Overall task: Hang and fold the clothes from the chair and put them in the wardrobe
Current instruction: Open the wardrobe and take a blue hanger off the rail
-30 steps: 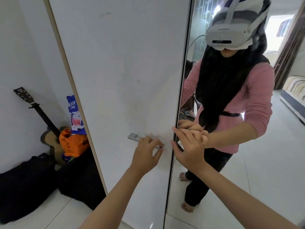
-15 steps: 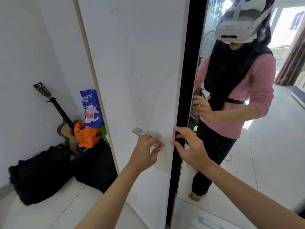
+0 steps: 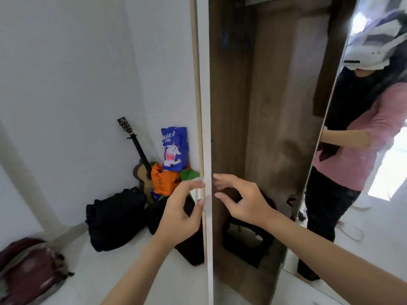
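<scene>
The white wardrobe door (image 3: 207, 106) stands swung out and shows edge-on in the middle of the head view. My left hand (image 3: 182, 208) is curled around the door handle (image 3: 198, 178) on the door's left face. My right hand (image 3: 240, 201) hovers open with fingers spread just right of the door's edge, holding nothing. Behind it the brown wooden wardrobe interior (image 3: 275, 106) is exposed, with a rail (image 3: 286, 0) at the top and a black bag (image 3: 246, 241) on its floor. The chair and its clothes are out of view.
A mirrored door (image 3: 363, 194) on the right reflects a person in a pink top. By the left wall lean a guitar (image 3: 141, 155), a blue cartoon-cow bag (image 3: 174, 150), an orange bag (image 3: 163, 181), black bags (image 3: 114, 219) and a maroon backpack (image 3: 26, 271).
The wardrobe door has swung from nearly closed to wide open, pulled by my left hand on the handle. My right hand left the door's edge and opened. The interior came into view.
</scene>
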### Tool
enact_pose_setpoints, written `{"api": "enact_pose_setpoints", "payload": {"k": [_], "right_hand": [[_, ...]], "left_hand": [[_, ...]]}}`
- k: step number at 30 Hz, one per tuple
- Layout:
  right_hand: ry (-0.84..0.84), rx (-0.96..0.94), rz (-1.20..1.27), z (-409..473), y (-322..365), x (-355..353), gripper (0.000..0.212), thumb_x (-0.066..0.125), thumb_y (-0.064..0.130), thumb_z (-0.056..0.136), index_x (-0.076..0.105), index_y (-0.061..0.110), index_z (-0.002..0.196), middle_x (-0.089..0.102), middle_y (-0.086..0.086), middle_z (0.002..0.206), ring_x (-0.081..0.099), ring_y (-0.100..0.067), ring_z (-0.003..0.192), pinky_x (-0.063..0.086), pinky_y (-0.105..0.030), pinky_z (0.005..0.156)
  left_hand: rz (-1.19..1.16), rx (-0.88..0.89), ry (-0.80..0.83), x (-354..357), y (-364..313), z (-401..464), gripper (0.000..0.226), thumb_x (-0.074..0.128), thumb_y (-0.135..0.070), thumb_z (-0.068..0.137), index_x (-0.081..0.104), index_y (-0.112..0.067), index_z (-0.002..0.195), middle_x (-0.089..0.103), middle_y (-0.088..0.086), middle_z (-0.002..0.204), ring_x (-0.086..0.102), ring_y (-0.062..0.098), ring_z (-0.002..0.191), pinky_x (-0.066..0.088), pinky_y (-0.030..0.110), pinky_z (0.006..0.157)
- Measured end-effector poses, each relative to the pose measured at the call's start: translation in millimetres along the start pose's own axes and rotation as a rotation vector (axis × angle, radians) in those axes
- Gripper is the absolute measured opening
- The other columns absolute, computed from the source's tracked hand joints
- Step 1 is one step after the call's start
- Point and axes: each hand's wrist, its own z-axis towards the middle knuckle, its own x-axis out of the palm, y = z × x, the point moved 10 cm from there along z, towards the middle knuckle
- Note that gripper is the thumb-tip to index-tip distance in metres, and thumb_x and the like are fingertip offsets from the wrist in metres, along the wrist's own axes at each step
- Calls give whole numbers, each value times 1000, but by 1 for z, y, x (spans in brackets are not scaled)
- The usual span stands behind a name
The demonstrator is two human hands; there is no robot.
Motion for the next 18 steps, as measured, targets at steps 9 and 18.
{"api": "enact_pose_setpoints", "payload": {"k": [9,18], "right_hand": [[-1,-48,4,109,-13,33,65,75,12,80,46,16,138,44,0,146,39,-9,135,34,-29,112],[188,-155,-133,208,-51,100,102,69,60,73,2,42,149,-24,8,157,-20,-14,145,7,-65,113]], "left_hand": [[236,48,-209,-81,-12,60,45,59,-14,84,52,-10,128,51,4,117,50,7,105,38,10,90],[718,63,-278,-141,29,127,84,70,-11,74,29,-9,146,-7,27,154,-3,29,147,12,4,109]]}}
